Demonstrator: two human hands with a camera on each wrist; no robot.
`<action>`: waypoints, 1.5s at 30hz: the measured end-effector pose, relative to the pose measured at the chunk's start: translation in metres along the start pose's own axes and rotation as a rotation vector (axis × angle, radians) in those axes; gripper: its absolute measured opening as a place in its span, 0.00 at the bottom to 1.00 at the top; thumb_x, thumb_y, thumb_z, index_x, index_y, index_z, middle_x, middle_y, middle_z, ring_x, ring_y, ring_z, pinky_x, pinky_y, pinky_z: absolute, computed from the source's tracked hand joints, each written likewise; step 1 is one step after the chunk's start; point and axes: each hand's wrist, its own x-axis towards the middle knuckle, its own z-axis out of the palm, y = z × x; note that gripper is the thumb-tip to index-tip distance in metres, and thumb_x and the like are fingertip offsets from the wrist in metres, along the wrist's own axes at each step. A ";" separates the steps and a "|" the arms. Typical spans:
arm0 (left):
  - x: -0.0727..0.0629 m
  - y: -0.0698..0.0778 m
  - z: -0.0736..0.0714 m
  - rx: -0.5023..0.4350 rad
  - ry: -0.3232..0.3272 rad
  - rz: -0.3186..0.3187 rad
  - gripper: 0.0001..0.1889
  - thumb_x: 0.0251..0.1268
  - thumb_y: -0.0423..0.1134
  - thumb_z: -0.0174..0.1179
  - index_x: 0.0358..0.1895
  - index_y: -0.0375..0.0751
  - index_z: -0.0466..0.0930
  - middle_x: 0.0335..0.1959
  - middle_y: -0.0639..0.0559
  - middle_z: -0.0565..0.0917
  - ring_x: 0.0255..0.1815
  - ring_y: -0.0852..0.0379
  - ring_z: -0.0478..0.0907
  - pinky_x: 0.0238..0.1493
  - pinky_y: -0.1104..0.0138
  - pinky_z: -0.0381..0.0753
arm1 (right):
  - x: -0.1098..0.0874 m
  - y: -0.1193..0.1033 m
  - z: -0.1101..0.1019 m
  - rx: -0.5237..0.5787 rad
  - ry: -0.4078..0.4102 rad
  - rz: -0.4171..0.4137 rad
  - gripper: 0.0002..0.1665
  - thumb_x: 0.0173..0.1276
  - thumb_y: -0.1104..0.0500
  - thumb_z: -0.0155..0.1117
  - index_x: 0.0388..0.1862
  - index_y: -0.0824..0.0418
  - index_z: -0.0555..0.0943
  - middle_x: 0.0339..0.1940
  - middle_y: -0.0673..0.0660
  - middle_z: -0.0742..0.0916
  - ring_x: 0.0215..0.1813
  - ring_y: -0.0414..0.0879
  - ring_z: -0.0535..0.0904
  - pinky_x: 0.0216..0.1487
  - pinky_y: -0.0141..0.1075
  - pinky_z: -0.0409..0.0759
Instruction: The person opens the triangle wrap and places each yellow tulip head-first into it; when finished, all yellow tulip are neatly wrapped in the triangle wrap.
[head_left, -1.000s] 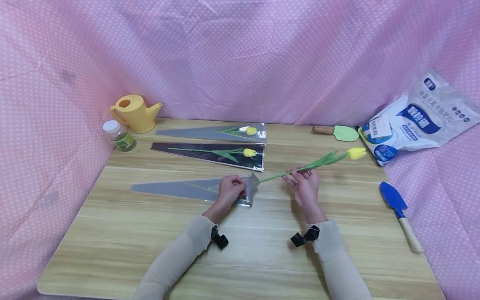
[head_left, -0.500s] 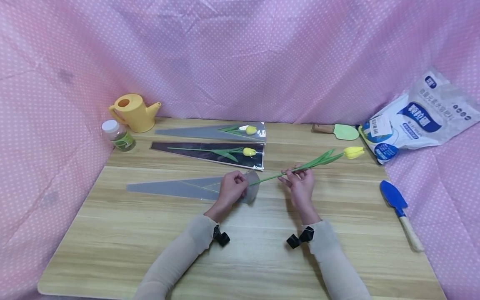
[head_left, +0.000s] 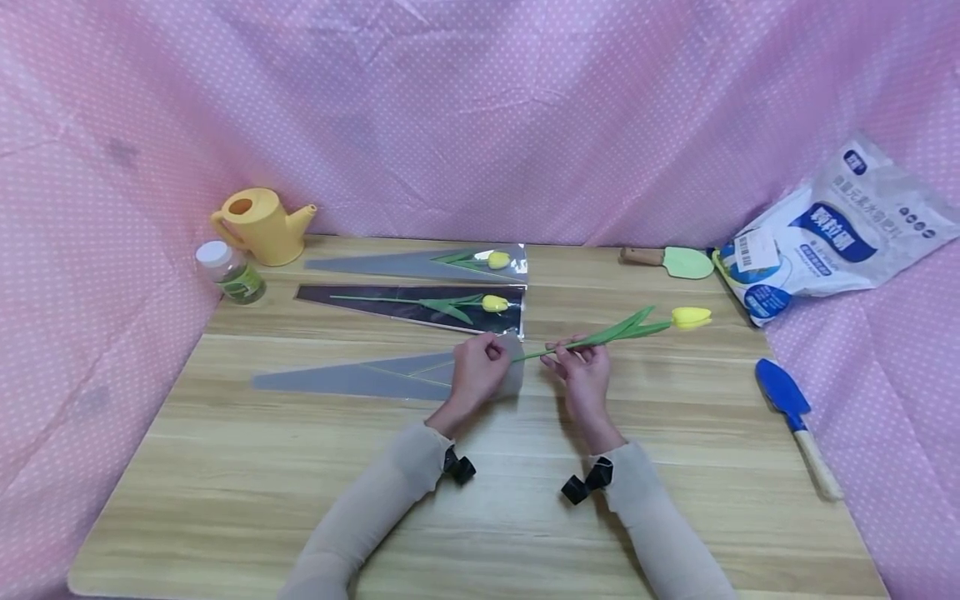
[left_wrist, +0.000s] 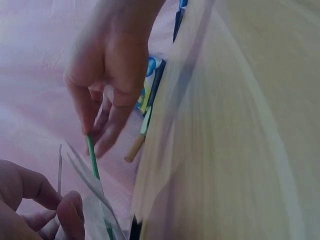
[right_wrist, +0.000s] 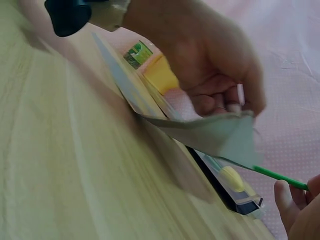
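My left hand (head_left: pixel 476 371) pinches the upper layer at the wide mouth of a grey, tapering flower sleeve (head_left: pixel 337 379), lifting that end off the table. My right hand (head_left: pixel 587 379) holds a yellow artificial tulip (head_left: pixel 692 317) by its green stem, below the leaves, with the bloom pointing right. In the left wrist view the stem (left_wrist: pixel 94 157) runs down between the parted layers of the sleeve's mouth. The right wrist view shows the sleeve (right_wrist: pixel 215 135) raised, with the stem (right_wrist: pixel 277 176) entering at its edge; the stem's end is hidden inside.
Behind lie a dark sleeve (head_left: pixel 360 293) and another grey sleeve (head_left: pixel 375 266), each with a yellow tulip. A yellow watering can (head_left: pixel 262 229) and a lidded jar (head_left: pixel 232 273) stand back left. Rightward are a green trowel (head_left: pixel 686 262), a blue trowel (head_left: pixel 783 387) and a fertilizer bag (head_left: pixel 832 233).
My right hand has moved left with the tulip, bringing its stem further into the sleeve's mouth. My left hand has shifted slightly right and up, and the sleeve's mouth is raised more.
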 end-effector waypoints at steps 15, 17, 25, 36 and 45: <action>-0.004 0.004 0.005 0.038 0.008 0.037 0.05 0.54 0.26 0.59 0.27 0.36 0.83 0.20 0.45 0.84 0.20 0.60 0.75 0.23 0.75 0.73 | 0.004 -0.009 -0.007 -0.046 -0.015 0.122 0.20 0.80 0.49 0.49 0.60 0.62 0.69 0.43 0.54 0.83 0.36 0.40 0.86 0.42 0.35 0.88; -0.004 0.003 0.004 0.043 0.012 0.055 0.05 0.54 0.25 0.59 0.27 0.35 0.83 0.20 0.44 0.85 0.20 0.60 0.75 0.23 0.75 0.74 | 0.006 -0.013 -0.009 -0.008 0.016 0.121 0.21 0.80 0.48 0.48 0.60 0.62 0.71 0.39 0.51 0.83 0.34 0.40 0.86 0.41 0.34 0.88; -0.005 0.004 0.003 0.092 0.035 0.119 0.06 0.53 0.24 0.59 0.26 0.36 0.82 0.20 0.46 0.84 0.19 0.60 0.76 0.23 0.75 0.74 | 0.010 -0.016 -0.012 0.043 0.052 0.057 0.19 0.80 0.57 0.49 0.61 0.67 0.68 0.34 0.50 0.84 0.31 0.41 0.87 0.39 0.34 0.88; -0.007 0.011 0.000 0.208 0.063 0.154 0.04 0.53 0.26 0.62 0.28 0.38 0.83 0.21 0.48 0.85 0.21 0.59 0.78 0.23 0.74 0.75 | 0.002 -0.007 -0.003 -0.063 -0.040 0.069 0.05 0.78 0.61 0.52 0.48 0.61 0.69 0.31 0.46 0.88 0.34 0.39 0.87 0.40 0.34 0.88; -0.008 0.010 0.002 0.212 0.078 0.183 0.05 0.53 0.26 0.62 0.27 0.38 0.83 0.20 0.49 0.84 0.21 0.59 0.78 0.24 0.74 0.75 | -0.005 -0.003 0.002 -0.141 -0.060 0.100 0.03 0.76 0.61 0.56 0.46 0.57 0.72 0.31 0.44 0.88 0.34 0.37 0.85 0.42 0.32 0.87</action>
